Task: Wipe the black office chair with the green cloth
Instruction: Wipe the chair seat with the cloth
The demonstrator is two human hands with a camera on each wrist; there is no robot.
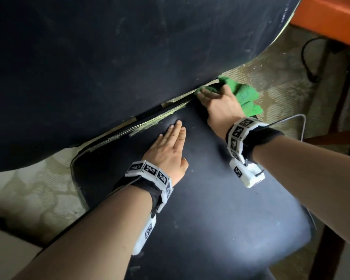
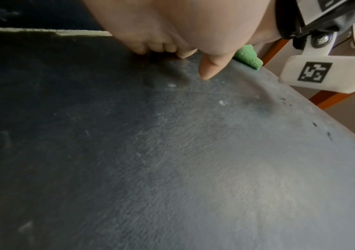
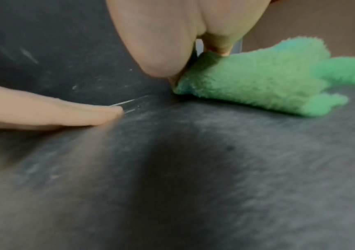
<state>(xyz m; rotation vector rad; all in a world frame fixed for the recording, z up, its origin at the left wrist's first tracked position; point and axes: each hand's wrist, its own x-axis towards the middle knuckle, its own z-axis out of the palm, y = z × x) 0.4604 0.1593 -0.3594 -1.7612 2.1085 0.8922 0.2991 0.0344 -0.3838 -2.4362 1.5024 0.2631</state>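
The black office chair fills the head view, its seat (image 1: 210,209) below and its backrest (image 1: 109,57) above. My right hand (image 1: 216,102) grips the green cloth (image 1: 245,93) at the seat's rear right corner, against the gap under the backrest. In the right wrist view the cloth (image 3: 258,81) lies bunched on the seat (image 3: 193,169) under my curled fingers. My left hand (image 1: 168,146) rests flat on the seat near its rear edge, fingers straight. The left wrist view shows those fingers (image 2: 206,67) on the dusty seat (image 2: 172,152), with a bit of cloth (image 2: 247,55) beyond.
Patterned carpet (image 1: 38,188) surrounds the chair. An orange table edge (image 1: 331,19) and dark legs (image 1: 327,239) stand at the right, with a black cable (image 1: 309,57) on the floor. Worn foam shows along the seat's rear rim (image 1: 146,126).
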